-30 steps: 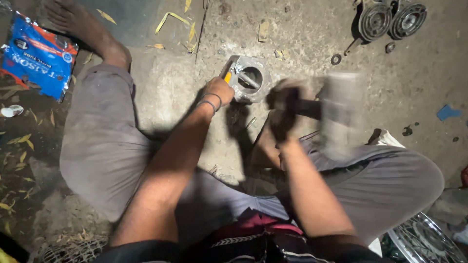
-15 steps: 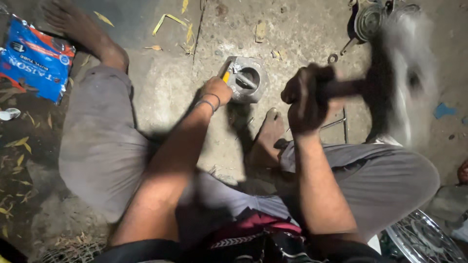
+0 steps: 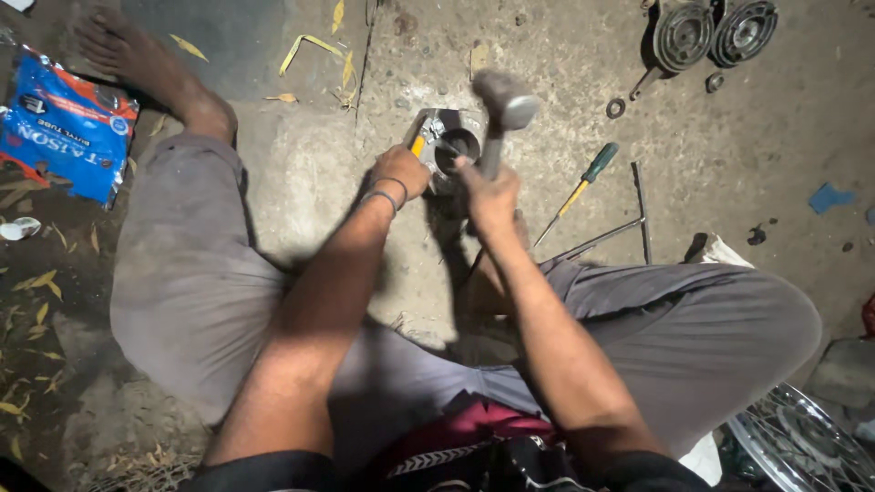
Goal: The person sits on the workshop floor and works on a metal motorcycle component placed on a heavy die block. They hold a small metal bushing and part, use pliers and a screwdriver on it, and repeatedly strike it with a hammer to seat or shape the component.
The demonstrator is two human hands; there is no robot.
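Head view, looking down on a person seated on a dusty concrete floor (image 3: 784,164) with legs spread. The left hand (image 3: 401,170) grips a yellow-handled tool (image 3: 417,145), fingers curled tight around it, its tip set against a round metal cylinder part (image 3: 449,146) that lies on the floor just beyond the knuckles. The right hand (image 3: 489,191) is closed in a fist around the handle of a hammer (image 3: 504,105), whose blurred steel head sits above and just right of the cylinder part (whether it touches cannot be told from the blur). The part lies between the two hands, slightly ahead of both, with its dark bore facing up; the tip of the tool seems to reach into or across that opening, though shadow hides the exact contact.

To the right of the right forearm, a green-handled screwdriver (image 3: 578,189) lies on the floor, and near it a thin bent metal rod (image 3: 629,223). At the top right stand two round finned metal parts (image 3: 715,32), side by side, with a small ring (image 3: 616,107) below them. A blue plastic packet (image 3: 59,132) lies at the far left beside the person's bare foot (image 3: 118,50). A spoked wheel (image 3: 802,446) shows at the bottom right corner.
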